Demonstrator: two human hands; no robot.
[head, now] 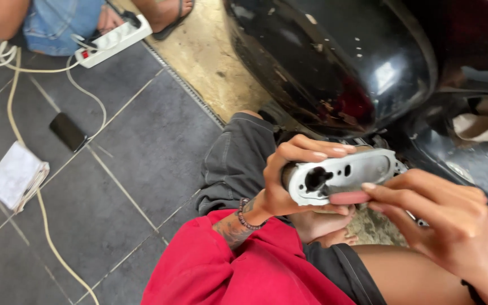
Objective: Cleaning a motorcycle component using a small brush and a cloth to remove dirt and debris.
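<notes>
while the left hand (289, 181) wraps around one end of a silver-grey metal cover plate (343, 175), fingers curled over its top edge and thumb under it, the right hand (441, 220) pinches a small pink strip (350, 197) against the plate's lower edge. both grips are closed: the left firmly about the plate, the right lightly on the strip between thumb and fingertips. the plate sits in the air above the person's lap, just in front of the black motorcycle body (334, 62), its flat face turned up toward the camera, with a dark keyhole-shaped opening (316, 178) and a smaller slot showing.

to my eye the step is working the pink piece along the plate's face or edge, whether cleaning, rubbing or seating it i cannot tell. doing it well seems to call for the left hand to keep the plate steady and level, wrist braced near the knee, so the right hand can press evenly. short, controlled strokes would suit better than long ones, since the strip is small and could slip off the rim. the left fingers should stay clear of the strip's path.

on the grey tiled floor (131, 169) lie a dark phone (68, 131), a folded white cloth (15, 175), a cream cable (40, 209) and a white power strip (111, 40), near another person's sandalled foot (168, 11).
</notes>
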